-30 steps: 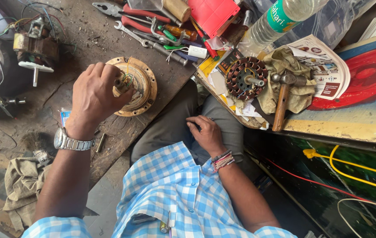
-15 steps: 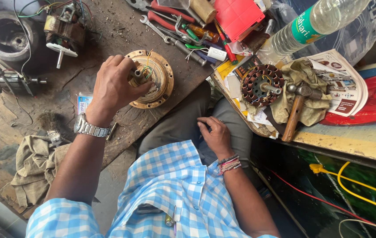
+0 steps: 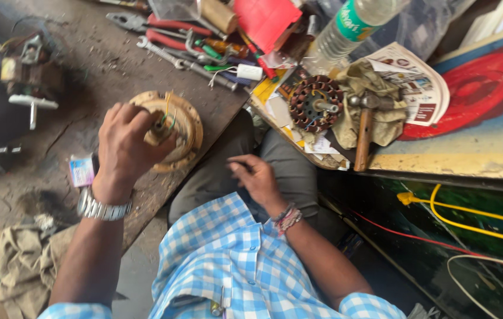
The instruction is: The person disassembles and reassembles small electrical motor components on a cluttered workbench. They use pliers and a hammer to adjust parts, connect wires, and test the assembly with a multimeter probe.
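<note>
Left hand [image 3: 124, 147] with a silver metal wristwatch [image 3: 103, 208], fingers curled and clamped on the round tan metal motor cover [image 3: 179, 131]. Cover resting on the dark worn wooden workbench [image 3: 95, 65], close to its near edge, thin green and yellow wires [image 3: 167, 121] sticking out of its middle. Right hand [image 3: 257, 177] with bead bracelets [image 3: 287, 218] lying on the lap, on grey trousers [image 3: 290, 168], fingers loosely bent and holding nothing. Small blue and pink packet [image 3: 81, 170] flat on the bench just beside the left wrist. Red-handled pliers [image 3: 151, 23] and grey metal spanners [image 3: 172, 56] in a heap at the far side of the bench. Round brown copper-wound motor coil [image 3: 315, 103] on papers to the right, next to a wooden-handled hammer [image 3: 365, 131] lying on a dirty tan rag [image 3: 390, 121]. Clear plastic water bottle with a green label [image 3: 355, 23] behind the coil. Small old motor with a white shaft [image 3: 27, 74] far left on the bench. Crumpled beige cloth [image 3: 21, 266] low down on the left. Yellow cable [image 3: 470, 221] looping on the right.
</note>
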